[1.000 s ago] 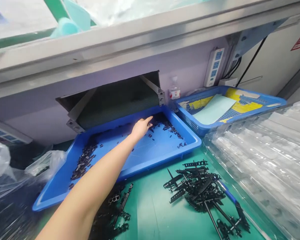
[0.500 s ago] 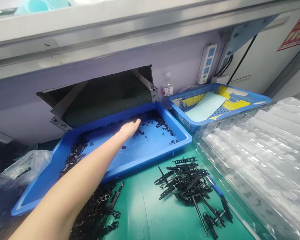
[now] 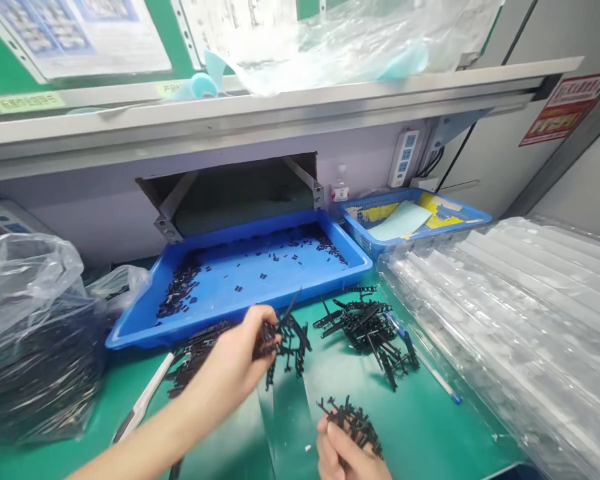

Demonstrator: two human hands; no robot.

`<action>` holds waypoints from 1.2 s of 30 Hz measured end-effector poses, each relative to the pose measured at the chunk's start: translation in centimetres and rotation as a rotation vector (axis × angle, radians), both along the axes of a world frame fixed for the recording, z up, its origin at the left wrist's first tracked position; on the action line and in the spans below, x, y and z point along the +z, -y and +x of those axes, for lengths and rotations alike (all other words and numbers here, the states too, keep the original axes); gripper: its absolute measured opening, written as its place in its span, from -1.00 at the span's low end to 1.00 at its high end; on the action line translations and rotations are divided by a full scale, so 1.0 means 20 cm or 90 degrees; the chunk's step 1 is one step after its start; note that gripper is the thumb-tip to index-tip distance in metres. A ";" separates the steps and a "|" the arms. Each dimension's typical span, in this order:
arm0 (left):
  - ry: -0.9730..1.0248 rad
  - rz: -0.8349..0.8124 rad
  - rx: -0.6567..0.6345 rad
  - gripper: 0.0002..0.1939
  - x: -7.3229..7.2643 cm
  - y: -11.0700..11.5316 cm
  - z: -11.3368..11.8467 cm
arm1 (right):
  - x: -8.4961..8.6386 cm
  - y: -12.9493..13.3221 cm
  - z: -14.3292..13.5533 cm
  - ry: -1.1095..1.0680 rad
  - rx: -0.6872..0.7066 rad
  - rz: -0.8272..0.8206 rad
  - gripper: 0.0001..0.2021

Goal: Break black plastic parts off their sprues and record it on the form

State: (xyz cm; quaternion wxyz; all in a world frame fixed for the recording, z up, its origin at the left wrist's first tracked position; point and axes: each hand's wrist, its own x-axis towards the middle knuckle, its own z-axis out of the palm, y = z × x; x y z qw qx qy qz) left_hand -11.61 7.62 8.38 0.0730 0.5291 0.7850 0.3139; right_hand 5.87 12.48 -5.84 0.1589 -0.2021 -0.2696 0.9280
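Note:
My left hand [image 3: 247, 343] is closed around a bunch of black plastic parts [image 3: 293, 343], held over the green mat just in front of the blue tray [image 3: 285, 297]. Lower down, near the bottom edge, my right hand [image 3: 347, 453] grips another cluster of black plastic parts [image 3: 355, 423]. A tangled pile of black parts [image 3: 367, 327] lies on the mat to the right of my left hand. More black parts [image 3: 195, 353] lie partly behind my left forearm. Small black pieces [image 3: 177, 290] are scattered inside the tray, mostly at its left and right ends.
Clear plastic trays [image 3: 510, 313] are stacked at the right, beside a pen [image 3: 430, 370]. A blue basket [image 3: 375, 247] and a bottle [image 3: 340, 187] stand behind. At the left are a bag of black parts [image 3: 35, 353] and a white-handled tool [image 3: 147, 393]. A shelf edge [image 3: 260, 113] crosses above.
My left hand has come back out of the blue tray and now holds black parts. My right hand has come into view with black parts. The view has tilted up and shows more of the shelf.

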 end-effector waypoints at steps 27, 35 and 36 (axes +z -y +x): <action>0.360 0.255 0.139 -0.89 -0.33 0.44 0.39 | 0.18 0.12 -0.05 0.001 -0.096 0.167 -0.66; 0.894 0.049 0.110 -0.52 -0.26 0.50 0.34 | 0.23 0.11 -0.08 -0.008 0.072 0.231 -0.72; 0.940 0.042 0.085 -0.53 -0.27 0.50 0.34 | 0.22 0.13 -0.08 -0.003 0.118 0.198 -0.70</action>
